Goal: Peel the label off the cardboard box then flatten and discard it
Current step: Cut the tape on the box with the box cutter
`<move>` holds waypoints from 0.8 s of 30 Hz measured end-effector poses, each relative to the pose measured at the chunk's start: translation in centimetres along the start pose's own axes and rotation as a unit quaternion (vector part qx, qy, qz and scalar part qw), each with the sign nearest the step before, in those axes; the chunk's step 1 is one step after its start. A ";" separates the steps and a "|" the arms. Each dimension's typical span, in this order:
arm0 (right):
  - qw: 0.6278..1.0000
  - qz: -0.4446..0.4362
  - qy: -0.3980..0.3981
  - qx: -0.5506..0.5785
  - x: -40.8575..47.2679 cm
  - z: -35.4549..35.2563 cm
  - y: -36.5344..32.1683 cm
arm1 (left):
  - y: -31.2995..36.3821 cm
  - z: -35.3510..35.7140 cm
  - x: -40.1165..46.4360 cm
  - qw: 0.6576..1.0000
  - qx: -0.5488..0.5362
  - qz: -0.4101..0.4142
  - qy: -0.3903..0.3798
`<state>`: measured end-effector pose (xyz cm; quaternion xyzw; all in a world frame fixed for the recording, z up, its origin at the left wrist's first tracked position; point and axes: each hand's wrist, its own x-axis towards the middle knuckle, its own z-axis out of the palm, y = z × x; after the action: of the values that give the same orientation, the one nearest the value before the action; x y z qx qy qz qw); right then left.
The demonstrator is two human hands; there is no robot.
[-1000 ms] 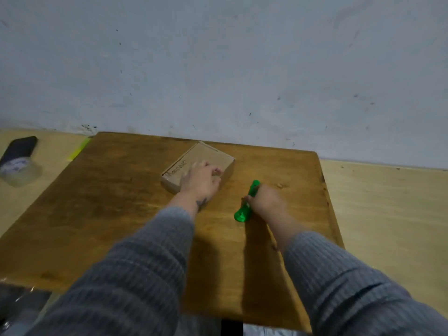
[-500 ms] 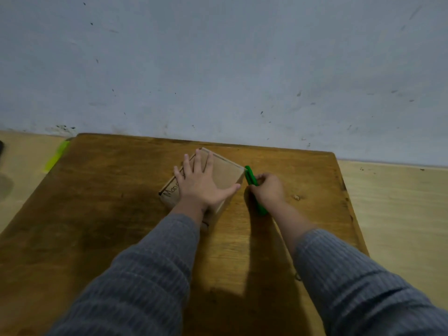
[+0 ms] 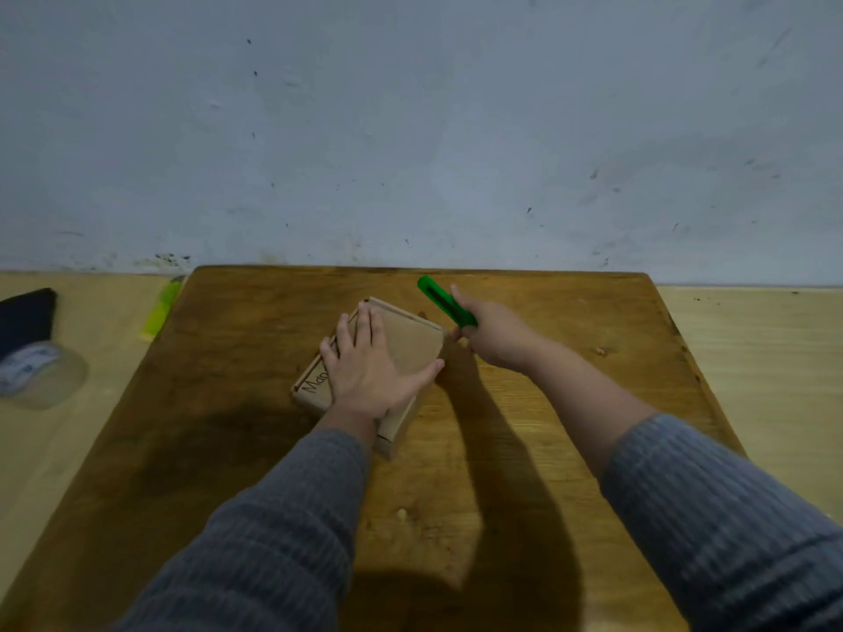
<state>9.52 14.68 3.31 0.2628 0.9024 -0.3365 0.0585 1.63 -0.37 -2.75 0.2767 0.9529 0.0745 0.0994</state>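
One small brown cardboard box (image 3: 410, 346) lies flat near the middle of the dark wooden tabletop (image 3: 237, 449), turned at an angle to the table's edges, with dark lettering showing on its left side. The left hand (image 3: 372, 371) lies palm down on the box top, fingers straight and spread, thumb reaching toward the box's right edge. The right hand (image 3: 495, 337) is clenched around one green plastic utility cutter (image 3: 444, 301), whose free end slants up and left toward the wall; the hand sits just beside the box's right corner, and whether a blade is out cannot be told. Both arms wear grey ribbed sleeves (image 3: 273, 540). Bare tabletop runs on every side of the box, widest toward the near edge and the left. The table's far edge lies close to a pale blue-grey wall (image 3: 410, 130). Off the table's left edge, on a lighter wooden surface (image 3: 91, 449), lie one yellow-green marker-like object (image 3: 160, 310), one dark object (image 3: 25, 319) and one roll of clear tape (image 3: 39, 369).
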 end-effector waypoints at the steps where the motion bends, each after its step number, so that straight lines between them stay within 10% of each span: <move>1: 0.999 -0.014 0.014 -0.033 0.0 0.2 -0.6 | -0.4 0.0 -0.2 1.000 -0.001 -0.002 0.002; 24: 0.920 -0.064 0.101 -0.374 1.0 4.6 -8.5 | -2.5 -1.0 -1.1 1.000 -0.021 -0.003 -0.010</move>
<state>3.95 6.74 4.39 0.1963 0.9784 0.0507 0.0399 1.00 -3.09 -2.06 0.2729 0.9508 0.0911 0.1150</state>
